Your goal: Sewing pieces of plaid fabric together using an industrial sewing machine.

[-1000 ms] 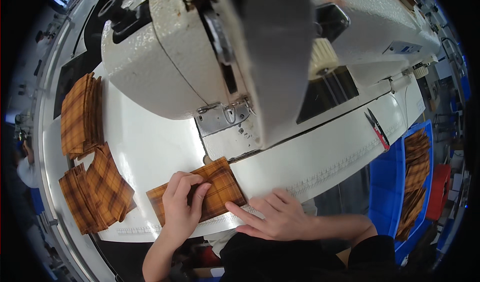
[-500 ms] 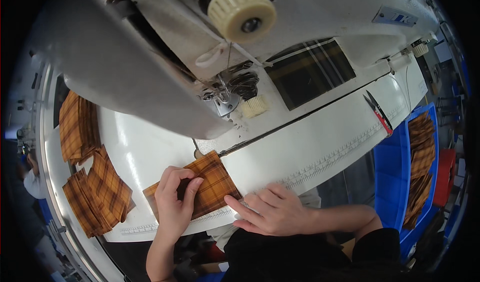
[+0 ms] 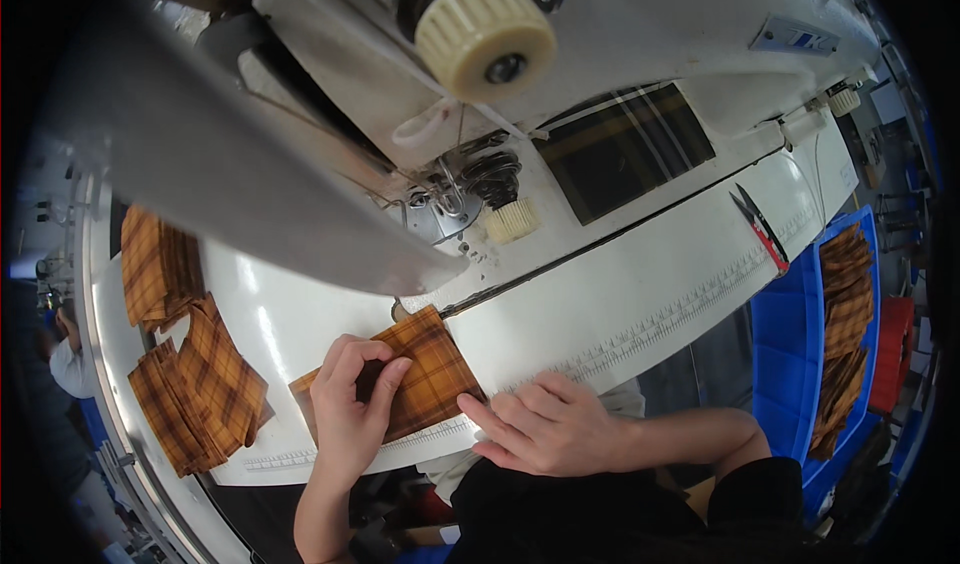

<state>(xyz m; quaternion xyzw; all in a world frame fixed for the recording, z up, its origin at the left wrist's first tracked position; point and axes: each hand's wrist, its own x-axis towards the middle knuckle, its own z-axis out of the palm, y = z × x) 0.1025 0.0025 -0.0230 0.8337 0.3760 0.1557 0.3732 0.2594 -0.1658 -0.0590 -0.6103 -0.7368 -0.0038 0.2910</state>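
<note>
An orange-brown plaid fabric piece (image 3: 432,369) lies flat on the white sewing table, below the machine's needle area. My left hand (image 3: 352,389) rests over its left part, with thumb and forefinger bent almost together in a pinch against the cloth. Between them is a dark gap, and the other fingertips are mostly hidden. Beside the lower right corner of the cloth is my right hand (image 3: 545,429). Its forefinger reaches out and touches that corner, while the remaining fingers are loosely bent and hold nothing.
The sewing machine's presser foot (image 3: 445,209) stands beyond the cloth. Stacked plaid pieces (image 3: 205,384) lie at left. Red-handled thread snips (image 3: 763,232) rest at right, near a blue bin (image 3: 785,364) holding more plaid cloth. A printed ruler (image 3: 640,339) follows the table's front edge.
The view has shifted slightly, so the machine's grey cover shows a little differently. My hands and the cloth stay in nearly the same place and pose.
</note>
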